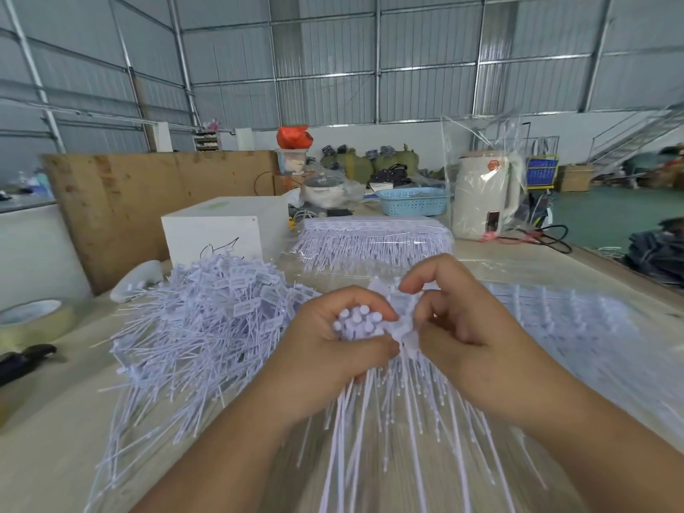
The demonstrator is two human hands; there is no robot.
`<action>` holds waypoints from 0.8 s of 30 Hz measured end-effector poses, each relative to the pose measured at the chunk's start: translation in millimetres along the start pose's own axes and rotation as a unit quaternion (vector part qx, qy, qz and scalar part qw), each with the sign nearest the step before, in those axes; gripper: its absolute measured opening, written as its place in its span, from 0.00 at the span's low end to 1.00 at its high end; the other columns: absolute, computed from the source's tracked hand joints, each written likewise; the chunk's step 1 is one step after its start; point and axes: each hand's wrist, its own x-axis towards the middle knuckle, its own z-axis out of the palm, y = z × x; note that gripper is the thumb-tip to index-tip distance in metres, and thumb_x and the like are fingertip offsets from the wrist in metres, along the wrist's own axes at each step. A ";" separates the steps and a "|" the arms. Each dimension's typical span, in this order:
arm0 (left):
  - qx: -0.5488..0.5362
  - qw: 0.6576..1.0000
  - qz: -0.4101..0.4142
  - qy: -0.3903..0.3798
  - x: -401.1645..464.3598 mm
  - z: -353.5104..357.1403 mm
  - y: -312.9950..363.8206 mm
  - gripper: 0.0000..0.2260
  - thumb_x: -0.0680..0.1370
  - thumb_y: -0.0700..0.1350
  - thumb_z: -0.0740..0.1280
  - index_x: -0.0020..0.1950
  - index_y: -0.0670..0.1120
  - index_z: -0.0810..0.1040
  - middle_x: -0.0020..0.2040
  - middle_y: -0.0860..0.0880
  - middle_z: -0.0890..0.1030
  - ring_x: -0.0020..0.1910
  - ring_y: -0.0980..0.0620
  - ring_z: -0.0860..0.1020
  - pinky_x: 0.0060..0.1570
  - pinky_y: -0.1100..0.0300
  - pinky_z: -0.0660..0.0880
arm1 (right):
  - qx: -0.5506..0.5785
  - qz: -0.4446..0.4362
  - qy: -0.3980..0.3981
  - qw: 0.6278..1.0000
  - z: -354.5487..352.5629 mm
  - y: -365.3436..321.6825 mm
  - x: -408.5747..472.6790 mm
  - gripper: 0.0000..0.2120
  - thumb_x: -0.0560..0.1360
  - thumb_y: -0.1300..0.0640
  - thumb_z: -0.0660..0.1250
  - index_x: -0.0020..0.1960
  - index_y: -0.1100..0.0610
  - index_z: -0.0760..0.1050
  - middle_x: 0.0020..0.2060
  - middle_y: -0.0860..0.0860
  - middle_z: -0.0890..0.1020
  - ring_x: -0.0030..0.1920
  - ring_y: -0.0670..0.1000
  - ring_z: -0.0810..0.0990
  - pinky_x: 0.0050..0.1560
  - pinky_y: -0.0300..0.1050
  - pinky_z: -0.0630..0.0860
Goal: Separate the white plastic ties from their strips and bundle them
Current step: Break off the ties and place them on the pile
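My left hand [333, 349] grips a bundle of white plastic ties [357, 322]; their round heads stick up out of my fist and their tails hang down toward me. My right hand [455, 323] pinches a strip of ties [405, 327] right beside the bundle, thumb and fingers curled on its flat tags. Its thin tails fan downward below both hands. A big loose heap of separated ties [207, 320] lies on the table to the left. More strips [577, 320] lie flat on the right.
A wrapped stack of tie strips [374, 236] sits behind my hands, next to a white box [218, 231]. A tape roll [35, 320] and a black tool [26, 359] lie at the left. A blue basket [412, 201] and a white kettle [485, 198] stand farther back.
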 end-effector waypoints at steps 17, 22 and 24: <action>-0.122 0.987 -0.101 -0.009 1.0 8.1 -3.6 0.10 0.65 0.36 0.74 0.43 0.47 0.82 0.35 0.43 0.81 0.26 0.47 0.78 0.26 0.61 0.73 | -0.290 -0.071 0.010 0.954 12.9 -13.7 -2.4 0.23 0.72 0.68 0.64 0.64 0.54 0.69 0.55 0.46 0.64 0.34 0.49 0.75 0.32 0.52 0.76; -0.093 0.990 -0.096 0.047 1.8 7.7 -2.5 0.13 0.69 0.26 0.70 0.42 0.44 0.80 0.32 0.42 0.80 0.23 0.47 0.77 0.24 0.60 0.73 | -0.286 -0.041 0.000 0.957 17.7 -16.2 -2.7 0.26 0.74 0.67 0.63 0.70 0.53 0.65 0.58 0.44 0.64 0.45 0.50 0.76 0.44 0.52 0.76; -0.091 0.988 -0.095 0.078 3.3 6.9 -3.0 0.14 0.70 0.25 0.69 0.40 0.44 0.80 0.30 0.43 0.79 0.22 0.48 0.76 0.24 0.60 0.73 | -0.315 -0.036 0.004 0.948 17.0 -15.4 -2.6 0.21 0.75 0.64 0.62 0.67 0.54 0.68 0.57 0.48 0.72 0.52 0.50 0.76 0.51 0.50 0.75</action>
